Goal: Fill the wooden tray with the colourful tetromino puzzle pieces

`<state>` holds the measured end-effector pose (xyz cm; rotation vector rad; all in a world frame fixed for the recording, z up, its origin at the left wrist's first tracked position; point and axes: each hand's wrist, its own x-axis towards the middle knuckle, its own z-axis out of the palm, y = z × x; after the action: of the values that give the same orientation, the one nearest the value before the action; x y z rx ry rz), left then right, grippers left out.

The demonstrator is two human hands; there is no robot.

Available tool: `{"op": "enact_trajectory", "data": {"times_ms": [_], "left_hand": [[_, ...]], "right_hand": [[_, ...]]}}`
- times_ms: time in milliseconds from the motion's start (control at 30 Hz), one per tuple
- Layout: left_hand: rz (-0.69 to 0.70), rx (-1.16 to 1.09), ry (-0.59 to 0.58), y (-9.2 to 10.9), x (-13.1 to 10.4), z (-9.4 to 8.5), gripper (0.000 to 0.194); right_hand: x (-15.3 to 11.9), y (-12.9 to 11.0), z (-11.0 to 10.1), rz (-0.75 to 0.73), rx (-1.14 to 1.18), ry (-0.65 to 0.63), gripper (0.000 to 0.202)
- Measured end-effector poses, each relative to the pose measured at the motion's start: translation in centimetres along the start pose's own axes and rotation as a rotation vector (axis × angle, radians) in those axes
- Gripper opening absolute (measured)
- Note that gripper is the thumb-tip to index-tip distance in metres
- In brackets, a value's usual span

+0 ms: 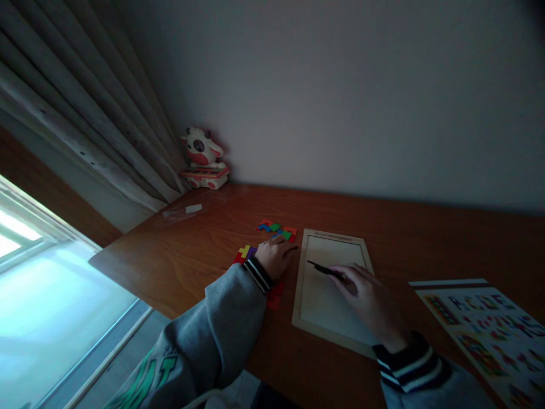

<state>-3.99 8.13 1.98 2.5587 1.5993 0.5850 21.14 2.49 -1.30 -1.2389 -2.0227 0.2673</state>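
Note:
My left hand point(276, 255) is at the left side of a wooden puzzle board, among coloured puzzle pieces. Its fingers are closed around a small dark object point(293, 248), too small to name. My right hand point(366, 298) is over the puzzle board point(326, 292), pinching a slim black pen-like tool point(326, 269) whose thin tip points left. Inside its light frame, the board shows a plain pale surface. Behind my left hand lie green pieces point(276, 226), blue pieces point(264, 228) and orange ones. A yellow piece point(244, 251) and red pieces point(276, 295) are beside my wrist, partly hidden.
A printed sheet point(489, 335) with colourful letters and shapes lies at the right. A toy cow with a keyboard point(204, 159) stands in the back left corner, by the curtain point(93, 108). A white scrap point(193, 208) lies near it. The wooden table point(179, 255) meets the wall behind.

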Motion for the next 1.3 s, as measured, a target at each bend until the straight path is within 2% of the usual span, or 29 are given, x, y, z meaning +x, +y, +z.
{"op": "enact_trajectory", "data": {"times_ms": [100, 167, 233, 400, 567, 800, 1067, 1167, 1300], "left_hand": [[0.104, -0.112, 0.134, 0.7, 0.0, 0.0, 0.023], [0.225, -0.187, 0.168, 1.3, -0.2, 0.2, 0.025], [0.338, -0.235, 0.146, 1.7, -0.4, 0.5, 0.028], [0.528, -0.211, -0.004, 1.8, -0.7, 2.0, 0.03], [0.6, -0.225, -0.034, 1.3, -0.6, 2.6, 0.032], [0.538, -0.335, -0.121, 1.2, -0.7, 2.6, 0.028], [0.441, -0.547, -0.208, 1.7, -0.7, 1.8, 0.032], [0.354, -0.637, -0.215, 2.1, -0.8, 1.3, 0.033], [0.16, -0.975, -0.213, 3.3, -0.9, 0.6, 0.038]], "right_hand": [[0.0, 0.0, 0.1, -0.005, 0.01, -0.016, 0.019], [0.1, -0.1, 0.1, -0.005, 0.022, -0.025, 0.018], [0.2, -0.2, 0.0, -0.004, 0.041, -0.033, 0.016], [0.2, -0.2, -0.1, -0.005, 0.069, -0.056, 0.012], [0.1, -0.1, 0.2, 0.004, 0.097, -0.057, 0.014], [0.0, 0.0, 0.4, -0.052, 0.125, -0.096, 0.016], [0.2, -0.7, -0.2, -0.182, 0.113, 0.018, 0.012], [0.3, -1.1, -0.5, -0.232, 0.086, 0.076, 0.018], [0.5, -1.6, -0.7, -0.255, 0.048, 0.184, 0.035]]}}
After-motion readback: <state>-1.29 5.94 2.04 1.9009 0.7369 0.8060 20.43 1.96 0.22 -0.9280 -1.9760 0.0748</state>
